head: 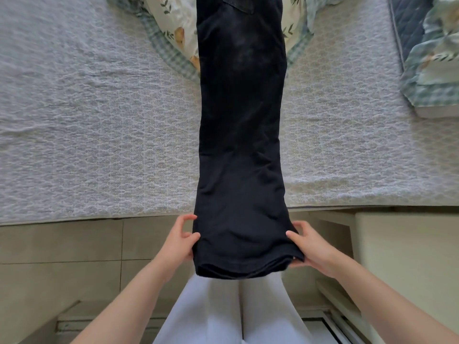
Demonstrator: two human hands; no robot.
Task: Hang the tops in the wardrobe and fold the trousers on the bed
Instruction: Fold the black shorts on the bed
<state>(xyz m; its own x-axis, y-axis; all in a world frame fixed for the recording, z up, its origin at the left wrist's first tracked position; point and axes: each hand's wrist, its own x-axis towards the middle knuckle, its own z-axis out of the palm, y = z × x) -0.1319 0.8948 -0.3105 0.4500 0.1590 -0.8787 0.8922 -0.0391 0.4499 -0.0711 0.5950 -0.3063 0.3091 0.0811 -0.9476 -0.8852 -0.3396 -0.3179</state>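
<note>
While each grip, left hand (178,240) and right hand (310,247), pinches the hem, trousers (241,120) stretch ahead across the bed (99,120) (presumably flattened for folding).

Single view, worn on the head. Looks forward and steeply down over the near edge of the bed (99,120), from above the wearer's own legs (211,306). Faces across it: far part at the top of the frame, tiled floor (62,244) at the bottom. Sits close over the left hand (178,239) and right hand (310,244), low and central. Spreads wide, bowing the bed edge. Cuts off the black trousers (241,120) at the top.
</note>
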